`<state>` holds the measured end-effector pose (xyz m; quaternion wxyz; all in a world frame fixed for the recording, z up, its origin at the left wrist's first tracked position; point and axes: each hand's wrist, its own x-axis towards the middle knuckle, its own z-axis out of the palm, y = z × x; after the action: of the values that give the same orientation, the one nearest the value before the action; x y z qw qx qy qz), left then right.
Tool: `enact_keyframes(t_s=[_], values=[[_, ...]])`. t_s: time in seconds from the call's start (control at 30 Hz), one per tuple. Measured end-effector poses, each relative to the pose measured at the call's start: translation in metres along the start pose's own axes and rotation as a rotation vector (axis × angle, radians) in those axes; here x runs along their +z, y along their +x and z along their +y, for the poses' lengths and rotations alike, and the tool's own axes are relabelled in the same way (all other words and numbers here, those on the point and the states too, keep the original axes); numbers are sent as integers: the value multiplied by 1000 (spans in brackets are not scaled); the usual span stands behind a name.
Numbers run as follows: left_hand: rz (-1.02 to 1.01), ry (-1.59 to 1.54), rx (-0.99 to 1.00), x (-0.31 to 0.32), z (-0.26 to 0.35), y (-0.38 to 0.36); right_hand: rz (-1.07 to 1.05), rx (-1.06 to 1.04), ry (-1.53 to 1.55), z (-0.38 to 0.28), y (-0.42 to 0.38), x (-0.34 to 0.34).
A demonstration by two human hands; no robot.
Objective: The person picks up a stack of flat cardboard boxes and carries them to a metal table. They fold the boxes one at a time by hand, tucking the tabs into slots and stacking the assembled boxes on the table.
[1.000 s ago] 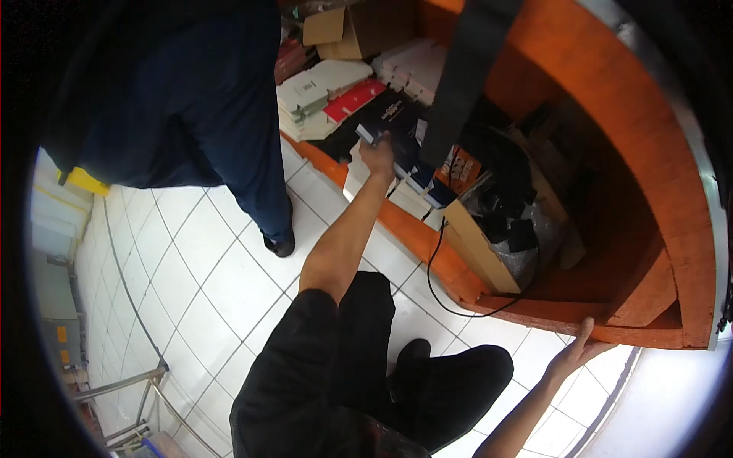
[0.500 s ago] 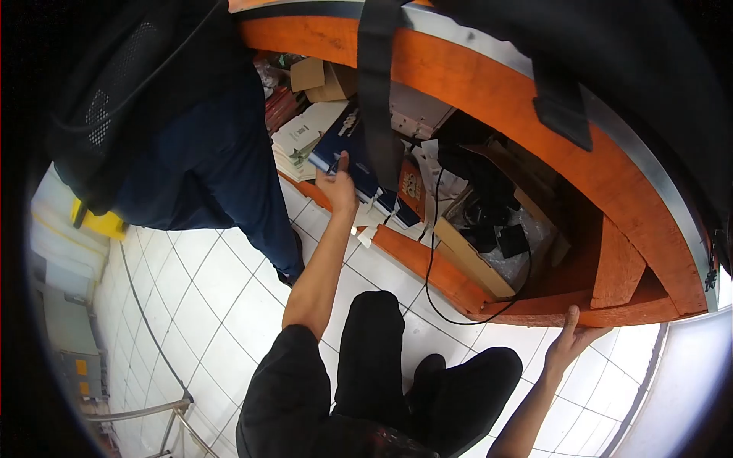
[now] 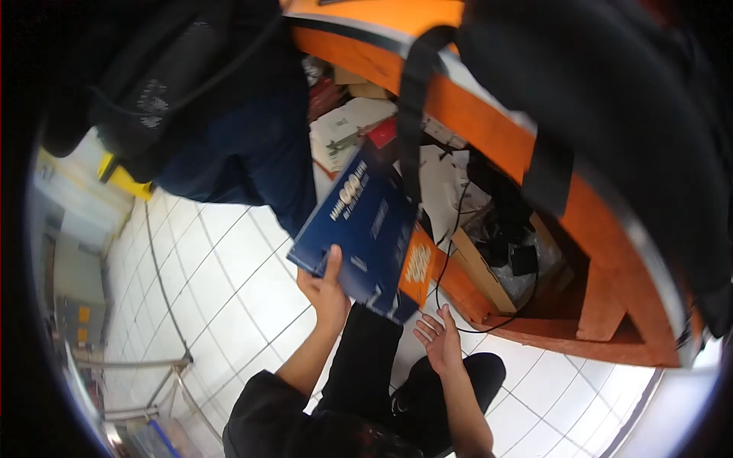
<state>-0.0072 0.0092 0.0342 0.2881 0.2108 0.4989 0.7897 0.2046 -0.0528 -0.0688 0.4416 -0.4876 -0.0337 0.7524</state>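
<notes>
My left hand (image 3: 327,294) grips a flat blue-and-orange printed pack (image 3: 355,221) by its near left corner, the thumb on top and the fingers hidden beneath. White lettering runs over its blue part, and the orange end points right. The pack is tilted in front of the orange wooden shelf (image 3: 561,328), above the floor and my knee. Just below the pack's right end is my right hand (image 3: 439,340), palm up with fingers spread, holding nothing. A black cable (image 3: 437,286) hangs close to the orange end.
An open cardboard box (image 3: 481,267) with black items and clear plastic sits on the shelf. Papers (image 3: 343,126) and a red item (image 3: 382,133) lie farther back. A person in dark blue trousers (image 3: 237,168) stands at left. Black straps and a metal frame (image 3: 179,366) are around me.
My left hand has drawn the pack out of the shelf toward me. My right hand has left the shelf's lower edge and moved left beside the pack. A red item now shows behind.
</notes>
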Motion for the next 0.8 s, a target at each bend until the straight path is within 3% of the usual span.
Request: enact_keyframes(t_s=[0.03, 0.17, 0.23, 0.3, 0.43, 0.5, 0.57, 0.63, 0.67, 0.73, 0.8], values=[[34, 12, 2, -6, 22, -13, -4, 29, -22, -1, -7, 3], [78, 29, -304, -22, 113, -60, 64, 215, 53, -8, -55, 11], [140, 58, -446, -32, 166, -79, -237, 400, 199, -7, -107, 19], [190, 98, -475, -42, 216, -90, -249, 407, 190, 7, -160, 15], [334, 155, -509, -79, 316, -120, -133, 625, -40, 4, -256, 44], [377, 156, -593, -96, 378, -125, -168, 635, 9, -9, -299, 80], [372, 80, -632, -134, 419, -125, -148, 517, -178, -19, -321, 113], [46, 39, -740, -183, 466, -128, -170, 372, -264, -38, -351, 154], [67, 38, -732, -201, 497, -128, -229, 370, -295, -48, -364, 173], [-292, -490, -1039, -233, 557, -119, -369, 319, -395, -65, -378, 215], [-367, -448, -1073, -295, 575, -108, -514, 268, -484, -69, -391, 253]])
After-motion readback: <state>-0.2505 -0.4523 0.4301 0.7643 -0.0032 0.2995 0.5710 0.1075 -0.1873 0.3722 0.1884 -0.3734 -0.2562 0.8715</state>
